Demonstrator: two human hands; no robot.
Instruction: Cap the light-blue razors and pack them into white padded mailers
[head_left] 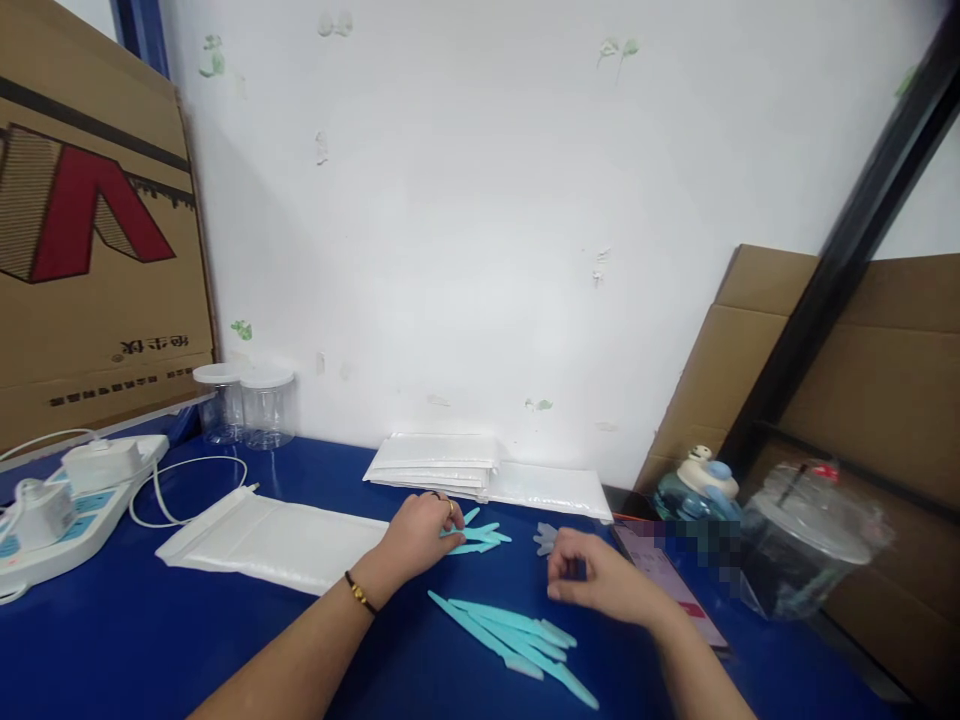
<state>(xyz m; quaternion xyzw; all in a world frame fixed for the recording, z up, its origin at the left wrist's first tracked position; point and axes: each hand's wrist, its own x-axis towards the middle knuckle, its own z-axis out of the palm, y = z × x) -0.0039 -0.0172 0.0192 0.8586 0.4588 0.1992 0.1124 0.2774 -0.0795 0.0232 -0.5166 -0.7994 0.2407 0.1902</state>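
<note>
My left hand (427,535), with a ring and a dark beaded bracelet, has its fingers closed at the left end of a small fan of turquoise eyebrow razors (484,538). Its fingertips partly cover that group. Nearer to me lies a second, loose bunch of long turquoise eyebrow razors (510,635). My right hand (596,575) hovers to the right with thumb and fingers curled together. Whatever may be between its fingertips is too small to make out. Just beyond it are several small translucent grey pieces (544,539), partly hidden by the hand.
White padded mailers lie at left (277,535) and stacked by the wall (431,460). A power strip (112,510) with a cable and clear jars (268,410) stand left. At right are a phone-like box (667,580), a figurine (697,485) and a bagged plastic tub (806,540).
</note>
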